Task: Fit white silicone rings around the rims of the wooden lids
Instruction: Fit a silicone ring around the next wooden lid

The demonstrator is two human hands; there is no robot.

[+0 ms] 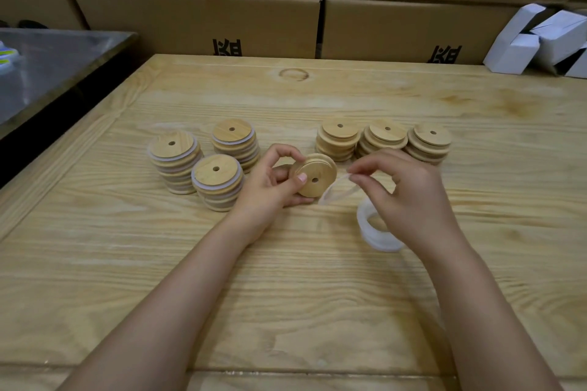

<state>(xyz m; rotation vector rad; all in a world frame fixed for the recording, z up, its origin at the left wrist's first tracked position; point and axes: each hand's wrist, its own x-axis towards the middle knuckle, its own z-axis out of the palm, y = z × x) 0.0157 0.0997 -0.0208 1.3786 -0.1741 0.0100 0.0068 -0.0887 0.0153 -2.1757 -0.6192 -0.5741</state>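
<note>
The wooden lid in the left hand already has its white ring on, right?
Not yet. In the head view the wooden lid in the left hand is bare; its white ring is pinched in the right hand, beside the lid.

Lid stacks on the counter (pixel 286 279): six.

Ringed stacks (pixel 174 162) (pixel 234 144) (pixel 217 182), white bands showing between the lids: three.

Bare stacks (pixel 338 140) (pixel 384 140) (pixel 430 143): three.

Lids per stack: not countable.

Single lid (pixel 313 174): one, in the left hand (pixel 270 181).

Single ring (pixel 333 192): one, pinched by the right hand (pixel 403 187).

Pile of rings (pixel 376 232): one; ring count within it not determinable.

White cartons (pixel 511 54), far right: at least four, cut off by the frame edge.
</note>
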